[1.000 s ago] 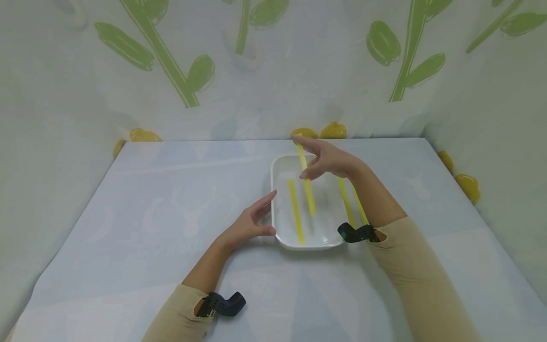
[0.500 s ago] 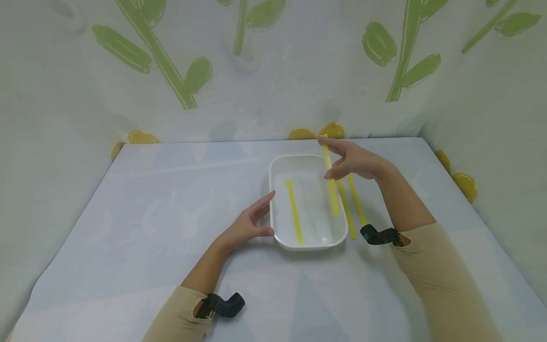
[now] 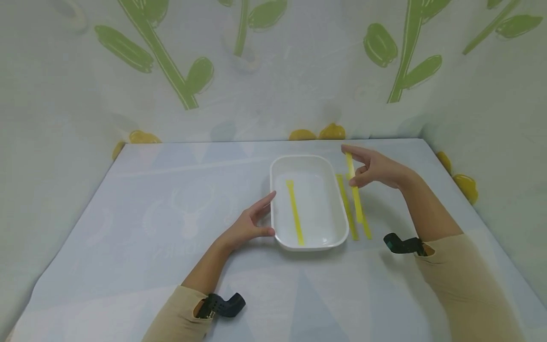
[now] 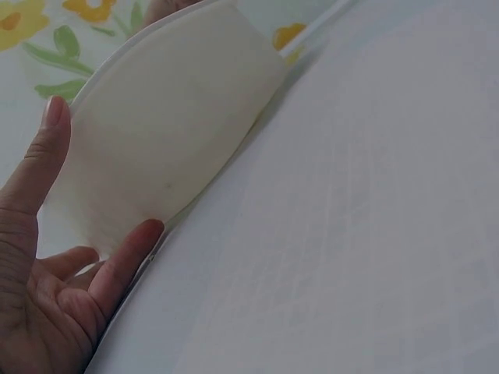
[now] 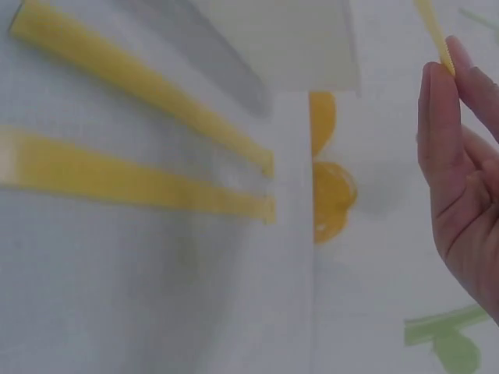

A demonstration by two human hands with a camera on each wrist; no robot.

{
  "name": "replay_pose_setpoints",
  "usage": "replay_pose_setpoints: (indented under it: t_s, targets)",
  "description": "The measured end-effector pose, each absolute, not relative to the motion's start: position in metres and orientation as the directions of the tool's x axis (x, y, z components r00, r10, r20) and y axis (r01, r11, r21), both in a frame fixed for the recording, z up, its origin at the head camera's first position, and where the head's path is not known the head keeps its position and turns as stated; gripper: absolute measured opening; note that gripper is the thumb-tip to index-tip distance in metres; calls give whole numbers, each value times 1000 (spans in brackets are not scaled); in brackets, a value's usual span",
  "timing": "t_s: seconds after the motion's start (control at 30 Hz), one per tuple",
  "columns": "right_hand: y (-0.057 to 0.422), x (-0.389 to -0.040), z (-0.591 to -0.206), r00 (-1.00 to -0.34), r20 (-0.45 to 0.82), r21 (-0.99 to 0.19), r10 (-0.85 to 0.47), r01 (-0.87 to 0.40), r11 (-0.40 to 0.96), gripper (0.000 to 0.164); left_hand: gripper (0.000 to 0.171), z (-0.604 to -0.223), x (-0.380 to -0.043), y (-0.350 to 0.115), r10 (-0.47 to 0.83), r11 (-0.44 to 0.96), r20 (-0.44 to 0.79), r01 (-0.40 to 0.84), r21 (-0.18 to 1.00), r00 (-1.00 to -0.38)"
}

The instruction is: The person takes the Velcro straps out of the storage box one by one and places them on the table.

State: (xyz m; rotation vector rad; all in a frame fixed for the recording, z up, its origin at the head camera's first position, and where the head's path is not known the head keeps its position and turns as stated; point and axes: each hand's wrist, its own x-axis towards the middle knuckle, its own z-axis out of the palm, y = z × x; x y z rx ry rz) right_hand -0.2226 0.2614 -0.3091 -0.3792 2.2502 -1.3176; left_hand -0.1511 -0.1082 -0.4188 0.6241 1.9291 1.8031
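A white rectangular tray (image 3: 320,204) stands on the table with one flat yellow strip (image 3: 296,216) lying inside it. My left hand (image 3: 244,229) touches the tray's left side, its thumb and fingers spread along the wall; the left wrist view shows fingertips against the tray wall (image 4: 179,109). Right of the tray, my right hand (image 3: 381,169) pinches another yellow strip (image 3: 358,204) at the fingertips. Below that strip, two more yellow strips lie side by side on the table, the near one (image 3: 347,209) beside the tray and the other (image 3: 367,229) partly covered in the head view.
The pale patterned table cover (image 3: 162,223) stretches left and in front of the tray. Behind it rises a white backdrop (image 3: 273,95) with green leaf and yellow flower prints. Dark wrist cameras sit at both sleeves (image 3: 466,270).
My right hand has carried the pinched strip from above the tray rightward, over the strips on the table. The left hand, the tray and the strip inside it keep their places.
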Motion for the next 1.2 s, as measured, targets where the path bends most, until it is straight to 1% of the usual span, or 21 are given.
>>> replay_pose_setpoints:
  t_s: [0.13,0.4,0.6,0.7,0.97,1.2]
  targets:
    - [271,-219,-316,-841,-294,-856,-454,21,516,94,101,-419,-151,-110,589,50,-1,36,998,-808]
    - [293,-209,-331,-809,-303,-859,-504,3,513,93,96,-418,-149,-113,579,80,-26,25,997,-815]
    - [304,-204,-335,-816,-341,-812,-468,5,583,92,94,-417,-151,-112,572,90,-31,25,996,-820]
    - [309,-203,-339,-823,-344,-797,-452,1,604,93,94,-417,-151,-111,574,85,-27,27,996,-819]
    - [317,-200,-355,-859,-295,-809,-417,-8,588,96,96,-417,-151,-109,579,68,-26,17,998,-815]
    - [316,-200,-368,-897,-252,-754,-363,-53,655,99,96,-416,-150,-109,577,68,-23,20,997,-817]
